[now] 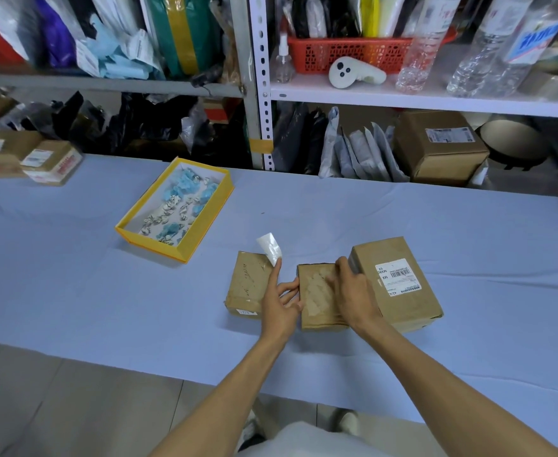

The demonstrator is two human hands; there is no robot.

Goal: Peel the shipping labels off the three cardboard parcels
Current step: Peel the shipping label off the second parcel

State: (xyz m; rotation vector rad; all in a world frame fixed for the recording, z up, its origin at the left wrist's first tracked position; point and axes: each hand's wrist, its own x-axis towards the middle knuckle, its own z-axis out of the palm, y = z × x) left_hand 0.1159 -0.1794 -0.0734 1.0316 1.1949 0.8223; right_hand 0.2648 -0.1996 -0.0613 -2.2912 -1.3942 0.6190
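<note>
Cardboard parcels, three in a row, sit close to the near edge of the tabletop [106, 291], a little right of its middle. The left parcel [247, 285] has a bare brown top with scuffed marks. The middle parcel [317, 298] lies just beside it (hands cover the gap) and has a pale, whitish patch across its top. The right parcel [403, 308], the tallest, stands just beside the middle one, with a white shipping label [398, 275] bearing a barcode stuck flat on top.

The left hand [282, 308] reaches over the seam between the left and middle parcels, one finger stretched straight toward the far edge. A curled white label [269, 247] rises from that fingertip above the left parcel's far right corner. I cannot tell whether it is pinched, merely stuck to the finger, or attached to the parcel. The right hand [353, 288] lies on the right side of the middle parcel, fingers bent over its far right corner and gripping there.

A yellow tray [206, 225] of blue and white scraps lies toward the far edge, left of the parcels. Small boxes [43, 159] crowd the far left corner. Shelves [403, 98] behind hold a red basket [346, 56] and a white controller [353, 74].
</note>
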